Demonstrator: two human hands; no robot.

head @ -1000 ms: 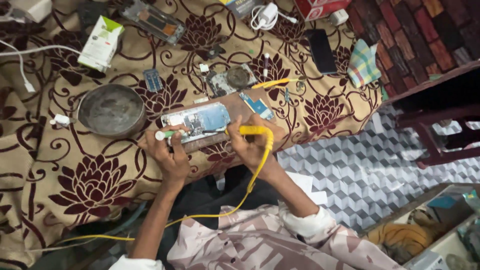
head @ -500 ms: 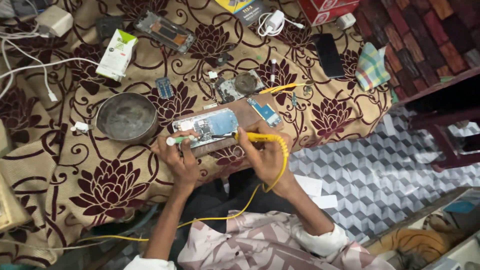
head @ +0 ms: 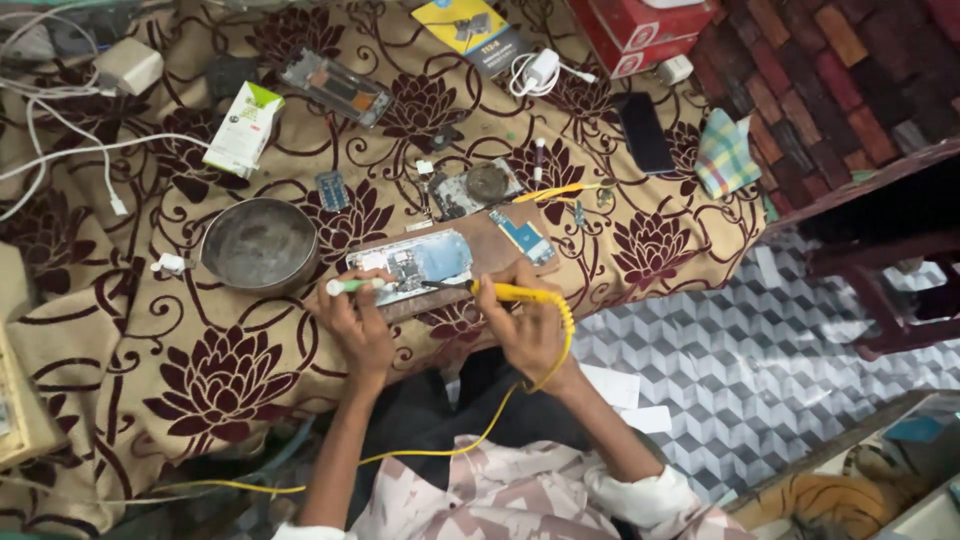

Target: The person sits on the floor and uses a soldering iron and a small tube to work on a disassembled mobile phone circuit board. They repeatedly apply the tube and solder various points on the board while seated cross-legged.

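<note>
1. The right hand (head: 530, 325) is closed around a yellow-handled soldering iron (head: 505, 292), its yellow cord looping back past the wrist towards the person's lap.
2. The left hand (head: 358, 322) is closed on a slim green-and-white pen-shaped tool (head: 352, 286), held level just beside the near left corner of the phone.
3. Between and just beyond both hands lies an opened smartphone with its circuit board and pale blue battery showing (head: 412, 265); the iron's dark tip touches its near edge.
4. The phone rests on a brown wooden board (head: 495, 248) at the near edge of the cream cloth with maroon flowers (head: 200, 370); a small blue circuit board (head: 522, 236) lies on the board's right end.
5. Left of the phone, near it, sits a round grey metal bowl (head: 260, 244).
6. Farther back lie a white-and-green cardboard box (head: 243, 130), a bare phone frame (head: 335, 87), a black phone (head: 645, 132) and a white charger with cable (head: 541, 70).
</note>
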